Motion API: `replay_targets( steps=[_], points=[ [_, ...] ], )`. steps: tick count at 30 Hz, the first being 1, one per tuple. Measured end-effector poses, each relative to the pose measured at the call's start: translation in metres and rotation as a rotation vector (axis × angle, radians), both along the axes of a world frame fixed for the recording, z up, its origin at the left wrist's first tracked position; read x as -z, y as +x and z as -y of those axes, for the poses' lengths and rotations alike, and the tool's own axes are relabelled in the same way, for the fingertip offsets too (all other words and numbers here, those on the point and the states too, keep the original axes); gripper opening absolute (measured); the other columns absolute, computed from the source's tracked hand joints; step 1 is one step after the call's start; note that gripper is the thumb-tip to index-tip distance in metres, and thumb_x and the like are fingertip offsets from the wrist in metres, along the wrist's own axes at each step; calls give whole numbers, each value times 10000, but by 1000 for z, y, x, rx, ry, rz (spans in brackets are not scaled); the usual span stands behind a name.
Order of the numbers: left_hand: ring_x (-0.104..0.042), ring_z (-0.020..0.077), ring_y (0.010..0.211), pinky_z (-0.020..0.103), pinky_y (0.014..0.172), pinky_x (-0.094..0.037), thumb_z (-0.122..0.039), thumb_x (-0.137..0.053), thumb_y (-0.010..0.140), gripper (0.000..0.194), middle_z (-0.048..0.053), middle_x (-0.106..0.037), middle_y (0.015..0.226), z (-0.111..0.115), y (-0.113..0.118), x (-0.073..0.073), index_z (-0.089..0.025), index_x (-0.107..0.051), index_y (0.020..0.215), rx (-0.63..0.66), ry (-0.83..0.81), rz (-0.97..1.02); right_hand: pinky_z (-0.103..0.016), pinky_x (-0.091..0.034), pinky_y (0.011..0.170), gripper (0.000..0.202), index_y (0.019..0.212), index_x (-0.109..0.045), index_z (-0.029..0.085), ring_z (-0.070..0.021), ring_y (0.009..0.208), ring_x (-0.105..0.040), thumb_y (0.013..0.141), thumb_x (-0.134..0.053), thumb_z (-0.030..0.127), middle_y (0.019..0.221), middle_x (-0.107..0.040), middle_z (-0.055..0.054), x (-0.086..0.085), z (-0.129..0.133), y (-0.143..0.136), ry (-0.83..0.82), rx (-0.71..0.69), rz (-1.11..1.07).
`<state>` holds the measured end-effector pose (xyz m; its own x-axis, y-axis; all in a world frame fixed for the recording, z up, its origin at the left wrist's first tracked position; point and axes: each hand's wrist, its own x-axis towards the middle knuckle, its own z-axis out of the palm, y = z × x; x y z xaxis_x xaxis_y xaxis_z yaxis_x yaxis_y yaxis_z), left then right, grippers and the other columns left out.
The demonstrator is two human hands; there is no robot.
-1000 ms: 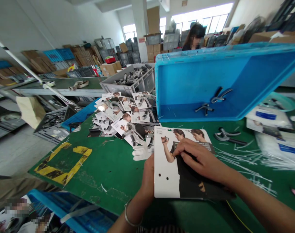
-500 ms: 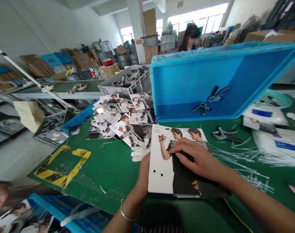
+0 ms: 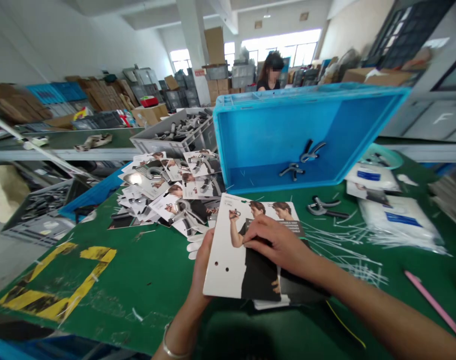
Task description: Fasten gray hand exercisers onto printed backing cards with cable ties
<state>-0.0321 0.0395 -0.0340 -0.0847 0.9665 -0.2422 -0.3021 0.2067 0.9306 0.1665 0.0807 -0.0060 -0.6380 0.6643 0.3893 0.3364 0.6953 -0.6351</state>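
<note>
Ok, large white-and-black printed cardboard card (image 3: 223, 272) sits over the near middle of the green worktop (image 3: 137, 270), printed side up. Long axis runs near to far, far end leaning slightly right; printed heads at the far edge, two punched round holes toward the near-left corner. At least one more card under it, edges showing at near right.

Left hand (image 3: 202, 260) holds the card's left edge; fingers hidden beneath. Right hand (image 3: 278, 245) lies over the card's right part, thumb and index drawn narrow, tips on the printed face beside the pictured elbow; can't tell if anything is pinched between them.

Just beyond left hand: white fabric glove (image 3: 193, 247). Past that, far left, heap of printed cards with grey-and-black hand grips (image 3: 167, 187). Far side: blue plastic crate (image 3: 258, 130) on its side, opening facing near, two grips inside. Right of card: loose grey-and-black hand grip (image 3: 321, 207), handles pointing right; scattered thin white plastic strips (image 3: 365, 272); long pink stick (image 3: 436, 303) slanting toward near right.
</note>
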Motion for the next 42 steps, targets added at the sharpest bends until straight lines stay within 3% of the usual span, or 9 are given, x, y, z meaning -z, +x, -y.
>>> replay_targets(
  steps=[6, 9, 12, 15, 18, 24, 31, 36, 42],
  points=[
    [-721, 257, 780, 298, 608, -539, -608, -714, 741, 597, 103, -764, 1017, 24, -16, -10, -178, -651, 1151, -30, -35, 106, -286, -481, 823, 119, 945, -654, 200, -153, 878, -618, 990, -555, 246, 913, -666, -24, -4, 4, 2, -131, 60, -159],
    [-730, 262, 764, 290, 608, -545, -442, -837, 667, 634, 110, -773, 1002, 31, -13, -15, -177, -630, 1204, 75, -113, 23, -275, -497, 743, 124, 929, -654, 211, -143, 782, -620, 978, -572, 290, 849, -654, -13, -6, 12, 13, -161, 117, -286],
    [-702, 208, 616, 267, 532, -546, -360, -844, 670, 618, 70, -771, 866, 25, -4, -17, -183, -621, 1218, 161, -162, -24, -281, -509, 679, 205, 1046, -629, 227, -138, 712, -614, 1002, -502, 382, 909, -665, -28, 3, 6, 51, -122, 341, -339],
    [-599, 153, 421, 217, 332, -449, -398, -795, 717, 606, 4, -704, 691, 10, 3, -14, -189, -600, 1251, 226, -165, -88, -297, -516, 667, 337, 1152, -600, 208, -149, 708, -613, 1034, -372, 427, 966, -675, -55, 30, -17, 114, -149, 729, -106],
    [-532, 129, 355, 187, 256, -373, -425, -771, 729, 574, -34, -625, 583, -4, 10, -10, -172, -606, 1217, 258, -145, -156, -324, -526, 699, 247, 918, -670, 158, -165, 707, -623, 953, -584, 386, 816, -665, -49, 71, -40, 173, -267, 790, 113],
    [-501, 107, 373, 167, 268, -360, -422, -757, 745, 515, -37, -612, 590, -6, 18, -8, -164, -600, 1162, 197, -138, -181, -425, -557, 865, 319, 1221, -604, 163, -218, 1027, -643, 957, -617, 341, 1219, -626, -90, 136, -72, 193, -495, 804, 327],
    [-585, 144, 542, 237, 452, -496, -381, -793, 739, 542, 33, -684, 735, 22, -1, -8, -128, -615, 1184, 195, -126, -114, -430, -558, 866, 334, 1241, -595, 165, -222, 1027, -643, 961, -609, 348, 1224, -625, -90, 124, -119, 222, -626, 777, 93],
    [-554, 125, 527, 237, 503, -491, -362, -804, 725, 390, 17, -665, 672, 23, 4, 0, -135, -691, 1021, 207, -154, -93, -417, -564, 848, 334, 1239, -594, 161, -213, 1004, -650, 966, -601, 354, 1209, -630, -91, 126, -111, 247, -761, 781, -164],
    [-551, 122, 547, 234, 527, -497, -374, -816, 706, 432, 13, -671, 700, 16, 6, 0, -142, -697, 1051, 179, -173, -90, -410, -568, 839, 317, 1221, -603, 159, -210, 998, -651, 959, -615, 335, 1202, -633, -88, 131, -102, 254, -880, 788, -408]
  ],
)
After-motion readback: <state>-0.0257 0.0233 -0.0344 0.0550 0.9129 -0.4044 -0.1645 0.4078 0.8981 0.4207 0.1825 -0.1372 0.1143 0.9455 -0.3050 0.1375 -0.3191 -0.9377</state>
